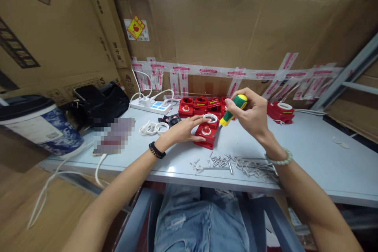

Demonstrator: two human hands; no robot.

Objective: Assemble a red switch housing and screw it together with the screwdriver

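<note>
My left hand (184, 130) rests on a red plastic box (206, 134) with white rings on top, its fingers stretched along the box's left side to steady it. My right hand (251, 116) is closed round the green and yellow handle of a screwdriver (234, 109), whose tip points down at the box's right edge. A pile of small metal screws (218, 162) lies on the grey table (310, 153) just in front of the box.
Several more red boxes (201, 105) stand in a row behind, another red box (280, 112) at the right. White rings (153, 128), a white power strip (152, 105), a black bag (99, 102) and a bucket (38, 124) sit at the left. Cardboard walls surround the table.
</note>
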